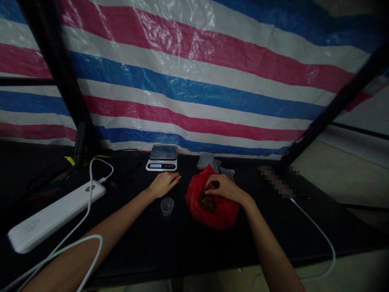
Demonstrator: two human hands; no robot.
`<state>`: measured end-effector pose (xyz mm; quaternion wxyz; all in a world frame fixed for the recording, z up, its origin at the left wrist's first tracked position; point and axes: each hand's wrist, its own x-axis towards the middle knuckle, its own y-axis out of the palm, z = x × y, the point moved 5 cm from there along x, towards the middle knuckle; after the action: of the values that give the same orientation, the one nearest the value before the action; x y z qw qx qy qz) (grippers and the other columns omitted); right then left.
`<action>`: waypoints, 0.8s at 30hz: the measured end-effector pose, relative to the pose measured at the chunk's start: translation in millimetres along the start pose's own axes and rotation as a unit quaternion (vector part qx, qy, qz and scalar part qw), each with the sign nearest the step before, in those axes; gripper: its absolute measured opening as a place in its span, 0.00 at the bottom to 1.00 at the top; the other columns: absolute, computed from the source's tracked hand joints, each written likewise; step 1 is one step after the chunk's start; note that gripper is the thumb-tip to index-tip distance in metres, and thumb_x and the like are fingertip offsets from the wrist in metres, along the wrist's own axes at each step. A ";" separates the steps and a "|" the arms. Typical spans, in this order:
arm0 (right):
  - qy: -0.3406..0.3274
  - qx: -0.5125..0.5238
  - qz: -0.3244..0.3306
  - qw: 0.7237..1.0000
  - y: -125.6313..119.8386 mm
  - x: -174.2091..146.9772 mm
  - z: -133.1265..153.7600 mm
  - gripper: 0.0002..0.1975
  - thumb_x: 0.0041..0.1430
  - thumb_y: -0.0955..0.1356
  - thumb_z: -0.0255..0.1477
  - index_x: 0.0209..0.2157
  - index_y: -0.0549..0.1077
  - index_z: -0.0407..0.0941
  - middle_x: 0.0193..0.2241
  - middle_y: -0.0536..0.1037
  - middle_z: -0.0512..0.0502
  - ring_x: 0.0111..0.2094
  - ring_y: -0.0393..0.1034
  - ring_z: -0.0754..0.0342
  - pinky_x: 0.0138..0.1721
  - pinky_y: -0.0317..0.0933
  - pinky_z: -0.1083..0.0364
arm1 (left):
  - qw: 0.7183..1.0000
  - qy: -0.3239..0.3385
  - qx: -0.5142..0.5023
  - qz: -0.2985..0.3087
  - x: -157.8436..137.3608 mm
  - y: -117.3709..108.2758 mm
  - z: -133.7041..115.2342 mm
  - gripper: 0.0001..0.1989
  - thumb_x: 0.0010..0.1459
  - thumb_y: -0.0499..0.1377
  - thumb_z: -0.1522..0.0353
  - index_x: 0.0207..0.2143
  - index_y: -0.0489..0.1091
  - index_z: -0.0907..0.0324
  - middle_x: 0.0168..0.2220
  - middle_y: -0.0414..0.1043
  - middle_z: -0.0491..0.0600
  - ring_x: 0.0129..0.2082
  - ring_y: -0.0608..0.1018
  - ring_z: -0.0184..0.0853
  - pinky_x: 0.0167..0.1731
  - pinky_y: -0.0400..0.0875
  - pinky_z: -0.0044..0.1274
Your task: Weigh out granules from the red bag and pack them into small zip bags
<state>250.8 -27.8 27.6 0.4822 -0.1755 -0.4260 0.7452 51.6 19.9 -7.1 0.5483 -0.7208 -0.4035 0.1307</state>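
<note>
My right hand (226, 188) reaches into an open red plastic bag (223, 215). Its thumb and fingers are pinched at the top of a heap of brown, dry-looking material (207, 202), with some dark brown bits between them. What exactly the material is, I cannot make out. On the black table my left hand (165, 183) lies palm down, fingers stretched out and holding nothing. Just in front of that hand is a small clear plastic cup (167, 207). Directly behind it stands a white kitchen scale (162, 158) with a dark weighing plate and a lit display.
Clear plastic zip bags (206, 161) lie behind the red bag. A white power strip (57, 215) with a white cable (90, 190) occupies the left side, the cable crossing over my left forearm. A blurred-out object (275, 182) with a cable is at right. Striped plastic sheeting (194, 81) hangs behind.
</note>
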 end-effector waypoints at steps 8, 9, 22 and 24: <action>0.092 -0.234 -0.235 0.939 -34.7 -6.2 -41.6 0.13 0.56 0.59 0.28 0.43 0.68 0.45 0.41 0.72 0.44 0.43 0.63 0.50 0.43 0.54 0.52 | 1.000 0.003 -0.007 0.005 0.6 0.4 0.0 0.21 0.60 0.38 0.60 0.29 0.66 0.59 0.27 0.69 0.48 0.30 0.72 0.32 0.31 0.59 0.22; 0.094 -0.260 -0.218 0.936 -31.8 -4.6 -48.0 0.15 0.56 0.60 0.26 0.45 0.67 0.45 0.44 0.71 0.44 0.45 0.61 0.50 0.44 0.54 0.51 | 1.000 0.002 -0.007 0.006 0.8 0.7 0.1 0.21 0.60 0.38 0.60 0.29 0.66 0.59 0.27 0.69 0.48 0.29 0.72 0.32 0.31 0.59 0.22; 0.108 -0.361 -0.207 0.903 -24.8 -0.9 -45.4 0.09 0.56 0.61 0.31 0.33 0.72 0.48 0.37 0.75 0.48 0.40 0.63 0.51 0.48 0.43 0.47 | 1.000 -0.007 0.007 0.007 0.9 1.5 -0.1 0.19 0.60 0.38 0.61 0.29 0.65 0.58 0.26 0.68 0.46 0.28 0.72 0.31 0.28 0.58 0.21; 0.115 -0.358 -0.247 0.893 -32.4 4.7 -38.8 0.11 0.57 0.59 0.31 0.33 0.71 0.46 0.37 0.74 0.47 0.40 0.63 0.52 0.46 0.46 0.49 | 1.000 -0.009 0.005 0.008 1.2 1.0 -0.3 0.19 0.60 0.38 0.61 0.28 0.65 0.58 0.26 0.68 0.46 0.28 0.72 0.31 0.28 0.58 0.21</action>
<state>293.1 -0.1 32.0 0.6008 -0.3095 -0.6356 0.3732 53.1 20.4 -7.6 0.5474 -0.7201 -0.4015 0.1435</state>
